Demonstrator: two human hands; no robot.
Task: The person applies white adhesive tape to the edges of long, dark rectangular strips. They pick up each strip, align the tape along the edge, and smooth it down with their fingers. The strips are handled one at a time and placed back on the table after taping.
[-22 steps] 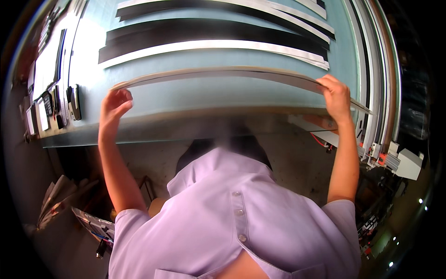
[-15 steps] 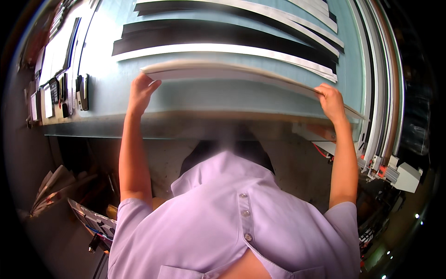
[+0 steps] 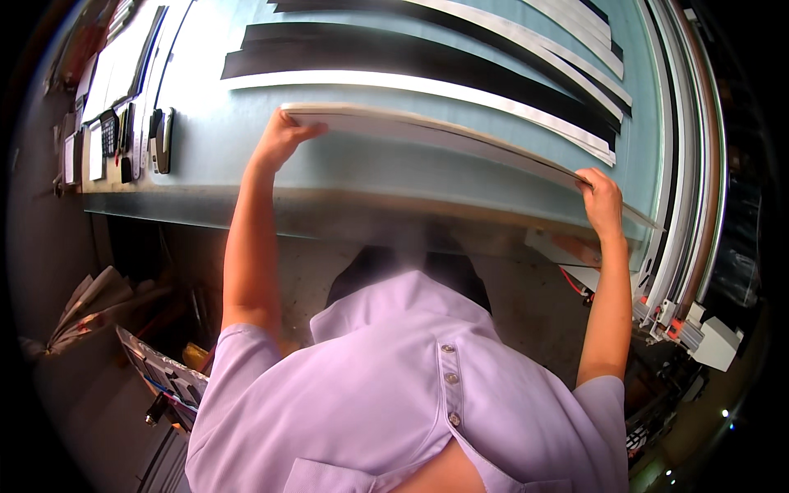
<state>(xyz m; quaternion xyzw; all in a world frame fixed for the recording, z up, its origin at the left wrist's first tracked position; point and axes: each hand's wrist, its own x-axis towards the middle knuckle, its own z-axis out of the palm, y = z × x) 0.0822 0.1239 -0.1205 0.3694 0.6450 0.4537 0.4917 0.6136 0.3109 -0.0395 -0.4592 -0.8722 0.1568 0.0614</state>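
Note:
A long, pale, narrow strip (image 3: 460, 141) stretches between my two hands above the front part of the glass-like table (image 3: 197, 148). It bows slightly, and its upper edge is beige. My left hand (image 3: 281, 141) is closed on its left end, with the thumb along the near side. Toward the other end, my right hand (image 3: 602, 204) pinches the strip, and a thin piece runs on past it to the right. Whether it is one strip or several together I cannot tell. Just beyond lie black strips (image 3: 353, 51) and white strips (image 3: 394, 85), overlapping side by side.
At the left of the table are a calculator (image 3: 109, 131), cutter-like tools (image 3: 161, 141) and papers. Metal rails (image 3: 689, 164) run along the right side, with a white box-shaped part (image 3: 717, 343) at their near end. Folded paper (image 3: 90, 308) stands low at the left.
The view has turned a little, so the table appears shifted right. Both hands still hold the strip, a little closer together, and my left thumb now lies more along it.

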